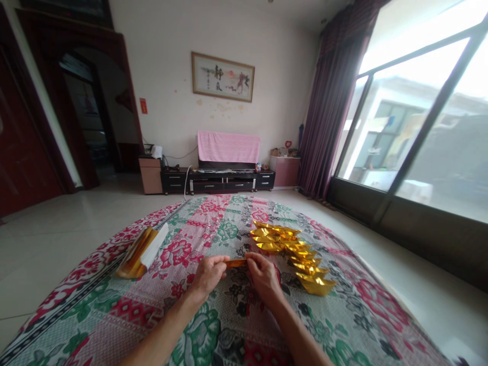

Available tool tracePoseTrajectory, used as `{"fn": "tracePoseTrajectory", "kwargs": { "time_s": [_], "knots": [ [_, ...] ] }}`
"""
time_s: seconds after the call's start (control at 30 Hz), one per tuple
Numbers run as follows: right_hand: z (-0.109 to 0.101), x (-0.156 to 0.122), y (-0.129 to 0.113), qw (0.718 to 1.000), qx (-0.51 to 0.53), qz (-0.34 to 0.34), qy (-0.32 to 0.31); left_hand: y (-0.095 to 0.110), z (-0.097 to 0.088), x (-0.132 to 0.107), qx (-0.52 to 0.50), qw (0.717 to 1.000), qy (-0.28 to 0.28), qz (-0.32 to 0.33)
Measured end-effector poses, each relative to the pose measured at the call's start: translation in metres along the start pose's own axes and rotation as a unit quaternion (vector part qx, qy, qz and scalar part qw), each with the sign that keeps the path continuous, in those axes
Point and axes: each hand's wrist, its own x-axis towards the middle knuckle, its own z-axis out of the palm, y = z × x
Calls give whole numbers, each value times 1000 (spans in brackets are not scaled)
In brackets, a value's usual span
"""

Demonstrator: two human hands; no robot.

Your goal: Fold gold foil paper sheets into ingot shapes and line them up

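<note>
With the clock centred between your hands and twelve pointing away from you, the narrow gold strip (237,263) lay right at the middle, its long axis running almost level from nine to three. Your left hand (209,273) was pinching the nine o'clock end between thumb and fingers, and your right hand (264,274) was pinching the three o'clock end, so neither hand was nearer to it than the other and only the short middle stretch showed between them. Whether the strip touched the patterned cloth (198,325) over the worktop or hung just above it, you could not tell from this angle. The folded gold shapes (317,285) sat in a close, overlapping band, curving from about one o'clock round to just past three, and your right hand was clearly the nearer one to them. Well apart on the other side, toward nine to ten o'clock, the stack of gold and white paper (143,254) rested with its long axis slanting from seven to one, nearer to your left hand. Far off near twelve, a pink cover (229,146) hung above a low black cabinet (223,181).
</note>
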Motion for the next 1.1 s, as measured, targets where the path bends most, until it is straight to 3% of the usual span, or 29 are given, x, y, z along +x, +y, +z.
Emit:
{"fn": "tracePoseTrajectory", "kwargs": {
  "time_s": [0.17, 0.37, 0.9, 1.1],
  "knots": [
    [1, 1, 3, 995, 88, 50, -22, -6, 0, 3, -58, 998, -5, -19],
    [3, 1, 0, 990, 129, 60, -8, -5, 2, 2, -106, 993, -5, -58],
    [3, -1, -2, 994, 99, 44, -32, -10, 2, 5, -64, 997, -25, -39],
    [3, -1, 0, 994, 89, 35, -48, -9, 2, 3, -29, 999, -7, -36]
  ]
}}
